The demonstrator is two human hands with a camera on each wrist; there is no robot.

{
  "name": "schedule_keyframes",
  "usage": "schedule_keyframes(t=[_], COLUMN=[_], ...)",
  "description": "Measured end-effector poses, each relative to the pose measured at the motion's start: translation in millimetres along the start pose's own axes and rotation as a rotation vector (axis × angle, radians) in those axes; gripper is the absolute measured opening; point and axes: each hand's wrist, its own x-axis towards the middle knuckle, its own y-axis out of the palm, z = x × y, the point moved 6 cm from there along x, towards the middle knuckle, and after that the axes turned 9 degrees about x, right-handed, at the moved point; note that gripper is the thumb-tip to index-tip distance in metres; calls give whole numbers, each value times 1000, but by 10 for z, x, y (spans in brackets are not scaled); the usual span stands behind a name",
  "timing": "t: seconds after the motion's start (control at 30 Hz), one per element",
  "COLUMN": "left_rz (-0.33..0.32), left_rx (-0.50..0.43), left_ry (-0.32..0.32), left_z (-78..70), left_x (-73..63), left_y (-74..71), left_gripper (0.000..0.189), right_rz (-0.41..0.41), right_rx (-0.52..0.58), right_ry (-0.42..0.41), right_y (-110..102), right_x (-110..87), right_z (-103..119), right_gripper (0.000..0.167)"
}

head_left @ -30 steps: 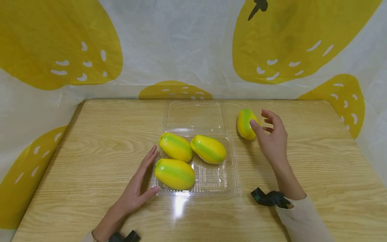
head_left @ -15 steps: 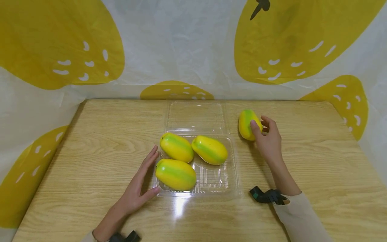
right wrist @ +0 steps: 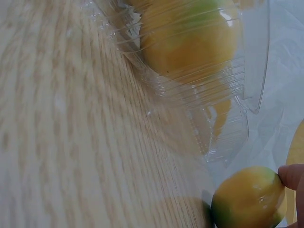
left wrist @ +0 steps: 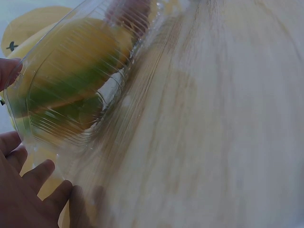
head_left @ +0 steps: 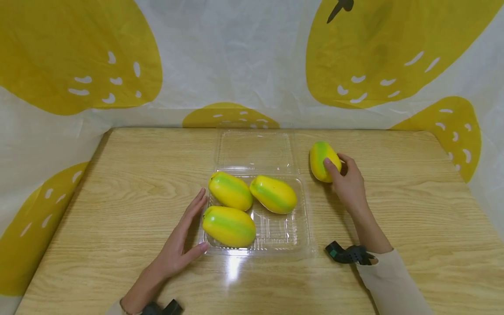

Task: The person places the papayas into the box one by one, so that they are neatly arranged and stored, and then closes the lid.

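My right hand (head_left: 349, 186) grips a yellow papaya with green stripes (head_left: 320, 162), thumb on its near face and fingers round its right side. In the right wrist view the thumb tip presses against that papaya (right wrist: 249, 197). Three similar fruits lie inside a clear plastic clamshell box (head_left: 303, 223): a papaya at back left (head_left: 230, 191), one at the right (head_left: 273, 194) and one at front left (head_left: 229, 226). My left hand (head_left: 177, 249) lies spread along the box's left side, thumb at the front corner. The left wrist view shows its fingers (left wrist: 38, 175) extended beside the ribbed wall.
The box's lid (head_left: 255, 151) lies folded back toward the rear of the wooden table (head_left: 130, 188). Behind the table hangs a white cloth (head_left: 232, 52) with large yellow fruit prints. A black wrist strap (head_left: 350, 255) sits on the right forearm.
My right hand has moved left onto the fourth papaya and its fingers have closed round it. My left hand and the box have kept their places.
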Motion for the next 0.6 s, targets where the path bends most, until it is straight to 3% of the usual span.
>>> schedule_keyframes(t=[0.6], left_rz=[-3], left_rx=[1], left_ry=[3], left_z=[9], left_x=[-5], left_y=[2], left_gripper=[86], right_rz=[42], right_rx=[-7], right_ry=[19], right_y=[3], right_x=[-8], right_z=[-11], right_gripper=[83])
